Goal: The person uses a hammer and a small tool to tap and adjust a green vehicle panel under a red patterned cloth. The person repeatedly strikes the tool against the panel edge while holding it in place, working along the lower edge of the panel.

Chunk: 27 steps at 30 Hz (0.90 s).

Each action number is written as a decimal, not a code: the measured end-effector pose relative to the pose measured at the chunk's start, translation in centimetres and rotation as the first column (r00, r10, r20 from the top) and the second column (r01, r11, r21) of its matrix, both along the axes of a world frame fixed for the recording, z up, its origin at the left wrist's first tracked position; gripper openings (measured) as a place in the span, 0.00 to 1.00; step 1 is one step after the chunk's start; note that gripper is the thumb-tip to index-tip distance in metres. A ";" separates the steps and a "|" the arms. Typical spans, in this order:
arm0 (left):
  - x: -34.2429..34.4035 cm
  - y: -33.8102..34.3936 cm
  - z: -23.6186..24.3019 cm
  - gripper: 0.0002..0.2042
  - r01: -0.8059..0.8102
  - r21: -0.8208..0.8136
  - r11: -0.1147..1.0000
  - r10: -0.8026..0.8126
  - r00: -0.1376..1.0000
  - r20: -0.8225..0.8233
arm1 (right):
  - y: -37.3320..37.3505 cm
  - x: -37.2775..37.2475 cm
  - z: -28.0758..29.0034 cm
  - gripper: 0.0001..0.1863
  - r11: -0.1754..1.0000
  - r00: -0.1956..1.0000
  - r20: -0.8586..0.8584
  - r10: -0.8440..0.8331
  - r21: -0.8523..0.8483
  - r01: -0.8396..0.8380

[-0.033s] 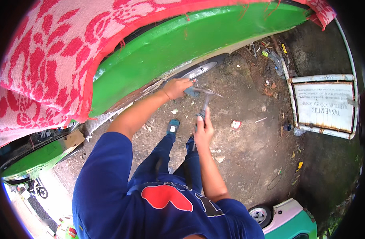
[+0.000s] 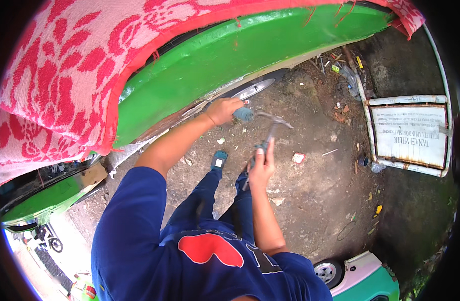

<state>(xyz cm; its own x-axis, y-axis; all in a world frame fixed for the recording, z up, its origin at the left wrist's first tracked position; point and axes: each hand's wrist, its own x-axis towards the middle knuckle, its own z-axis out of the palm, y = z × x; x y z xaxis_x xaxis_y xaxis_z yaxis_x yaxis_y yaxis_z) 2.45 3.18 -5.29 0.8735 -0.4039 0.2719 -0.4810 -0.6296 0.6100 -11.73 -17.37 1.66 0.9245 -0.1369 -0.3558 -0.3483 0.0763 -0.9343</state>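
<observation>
The hammer (image 2: 271, 130) has moved right, now apart from the blue handle (image 2: 244, 114). The right hand (image 2: 260, 169) holds it tight over open dirt (image 2: 315, 130); its head looks grey and thin. The left hand (image 2: 224, 111) squeezes the handle near the green car's (image 2: 215, 70) bottom edge.

Brown, dirty ground (image 2: 310, 210) spreads underfoot here, scattered with litter (image 2: 298, 157); a rusty white-framed sign (image 2: 409, 131) sits off right, daylight glaring at far left.
</observation>
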 end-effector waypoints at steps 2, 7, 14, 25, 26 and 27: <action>-1.1 0.1 0.1 0.14 -0.026 -0.026 0.999 0.026 1.000 -0.011 | -0.2 0.4 1.6 0.29 0.975 0.978 -0.002 -0.207 0.081 0.207; 1.3 0.2 1.2 0.14 -0.044 -0.040 0.998 0.045 0.999 0.019 | -0.9 0.0 -2.2 0.29 0.995 0.996 0.089 -0.005 -0.103 0.014; 1.2 0.7 0.9 0.13 -0.030 -0.035 0.999 0.030 1.000 -0.006 | -1.2 0.2 -2.3 0.30 0.967 0.986 0.161 0.048 -0.254 -0.006; 0.0 0.5 0.5 0.15 -0.025 -0.021 0.999 0.024 0.999 -0.042 | -1.2 0.4 -2.3 0.29 0.890 0.959 0.270 0.084 -0.454 0.050; 0.2 0.6 0.6 0.15 -0.028 -0.011 1.000 0.028 0.999 -0.040 | -1.3 0.8 -2.4 0.29 0.855 0.947 0.281 0.159 -0.518 0.010; -0.2 0.5 0.6 0.15 -0.033 -0.039 0.999 0.031 0.998 -0.058 | -1.8 0.5 -2.3 0.29 0.892 0.956 0.274 0.109 -0.451 0.027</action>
<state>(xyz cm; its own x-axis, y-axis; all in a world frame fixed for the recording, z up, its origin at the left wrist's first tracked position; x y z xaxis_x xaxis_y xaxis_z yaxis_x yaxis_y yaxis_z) 2.27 3.65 -4.71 0.9003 -0.3653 0.2368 -0.4248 -0.6186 0.6609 -11.20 -19.22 -0.66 0.9842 -0.1768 0.0126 -0.0563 -0.3795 -0.9235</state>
